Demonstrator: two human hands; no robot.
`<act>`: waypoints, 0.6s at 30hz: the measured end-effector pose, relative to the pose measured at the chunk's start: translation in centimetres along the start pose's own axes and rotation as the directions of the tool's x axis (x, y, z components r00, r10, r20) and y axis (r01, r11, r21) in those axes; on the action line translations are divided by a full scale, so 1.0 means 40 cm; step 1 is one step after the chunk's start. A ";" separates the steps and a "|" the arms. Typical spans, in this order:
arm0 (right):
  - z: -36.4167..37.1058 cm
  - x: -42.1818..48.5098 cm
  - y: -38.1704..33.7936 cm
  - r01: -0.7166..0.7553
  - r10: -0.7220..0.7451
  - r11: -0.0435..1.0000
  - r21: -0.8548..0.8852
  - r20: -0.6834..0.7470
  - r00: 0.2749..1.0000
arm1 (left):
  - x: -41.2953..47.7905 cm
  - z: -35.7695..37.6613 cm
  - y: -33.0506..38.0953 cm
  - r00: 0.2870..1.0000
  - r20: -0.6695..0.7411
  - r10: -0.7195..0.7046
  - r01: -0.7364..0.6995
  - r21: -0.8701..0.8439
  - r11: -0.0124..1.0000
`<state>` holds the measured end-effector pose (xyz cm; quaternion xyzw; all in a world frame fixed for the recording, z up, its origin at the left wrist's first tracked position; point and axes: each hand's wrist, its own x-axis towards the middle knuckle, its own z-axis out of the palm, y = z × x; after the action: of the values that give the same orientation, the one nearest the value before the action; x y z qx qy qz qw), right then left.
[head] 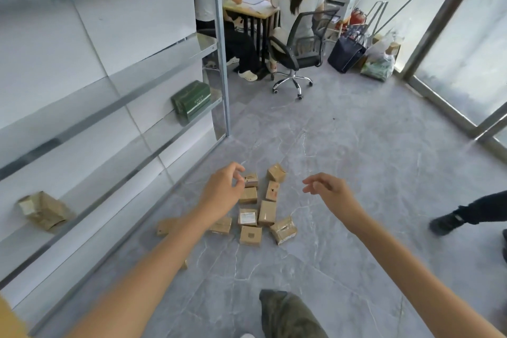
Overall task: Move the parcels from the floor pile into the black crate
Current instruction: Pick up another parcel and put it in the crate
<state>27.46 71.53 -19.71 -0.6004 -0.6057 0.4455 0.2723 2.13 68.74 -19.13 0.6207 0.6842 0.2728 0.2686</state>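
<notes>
The grey floor (356, 173) fills most of the frame, with metal shelving (109, 96) at the left. A pile of brown parcels (258, 211) is seen at lower centre. Above it, the left hand (222, 189) and right hand (329, 192) are held empty, each grip loosely spread.

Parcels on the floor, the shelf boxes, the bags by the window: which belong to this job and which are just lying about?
For the job:
- parcels piled on the floor
- left hand and right hand, both empty
- black crate: not in view

Just lying about:
- green box on shelf
- brown package on shelf
- office chair
- dark bag
</notes>
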 end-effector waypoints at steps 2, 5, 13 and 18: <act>-0.002 0.081 0.024 -0.056 0.056 0.998 0.041 0.006 0.998 | 0.090 0.029 -0.008 0.999 0.047 -0.026 0.025 0.006 1.000; -0.010 0.215 0.068 -0.145 0.144 0.987 0.065 0.017 0.989 | 0.229 0.088 -0.024 0.990 0.119 -0.075 0.074 0.013 0.997; 0.001 0.577 0.251 -0.412 0.407 0.911 0.028 0.113 0.907 | 0.541 0.252 -0.145 0.933 0.235 -0.272 0.281 -0.004 0.960; 0.078 0.761 0.388 -0.595 0.588 0.804 0.008 0.151 0.795 | 0.676 0.368 -0.308 0.874 0.312 -0.373 0.387 0.019 0.922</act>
<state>28.30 98.57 -40.82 -0.7187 -0.3932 0.5660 0.0924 1.54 95.27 -39.02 0.5031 0.7359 0.1292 0.4343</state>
